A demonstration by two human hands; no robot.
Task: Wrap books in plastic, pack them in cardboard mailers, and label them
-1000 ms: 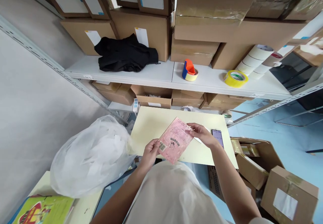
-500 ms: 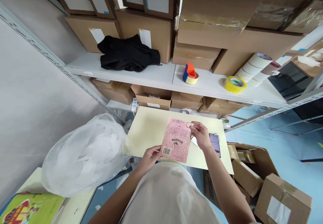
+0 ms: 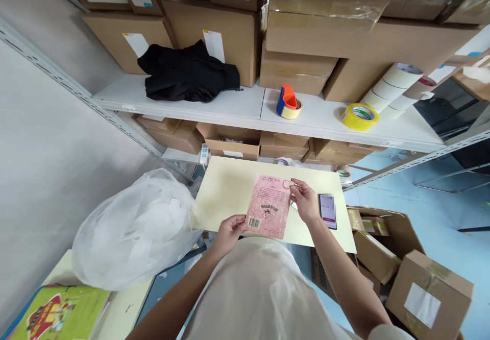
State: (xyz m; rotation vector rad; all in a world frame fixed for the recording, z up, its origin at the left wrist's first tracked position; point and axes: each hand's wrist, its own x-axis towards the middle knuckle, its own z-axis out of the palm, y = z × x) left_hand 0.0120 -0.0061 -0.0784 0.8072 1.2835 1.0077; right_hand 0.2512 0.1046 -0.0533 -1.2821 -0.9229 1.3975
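Note:
I hold a thin pink booklet (image 3: 269, 206), back cover up with a barcode at its lower left, just above a pale yellow table (image 3: 229, 189). My left hand (image 3: 229, 229) pinches the booklet's lower left corner. My right hand (image 3: 304, 199) grips its upper right corner with closed fingers. A phone (image 3: 328, 211) with its screen lit lies on the table just right of my right hand.
A big clear plastic bag (image 3: 133, 227) bulges at the left, beside a green picture book (image 3: 61, 314). The white shelf (image 3: 245, 107) ahead carries a black garment (image 3: 187, 72), a tape dispenser (image 3: 288, 102), a yellow tape roll (image 3: 359, 116) and cardboard boxes. Open cartons (image 3: 386, 248) crowd the floor at right.
The booklet has turned from a tilt to nearly square and dropped closer to the table. My right hand shifted from its right edge to its upper right corner.

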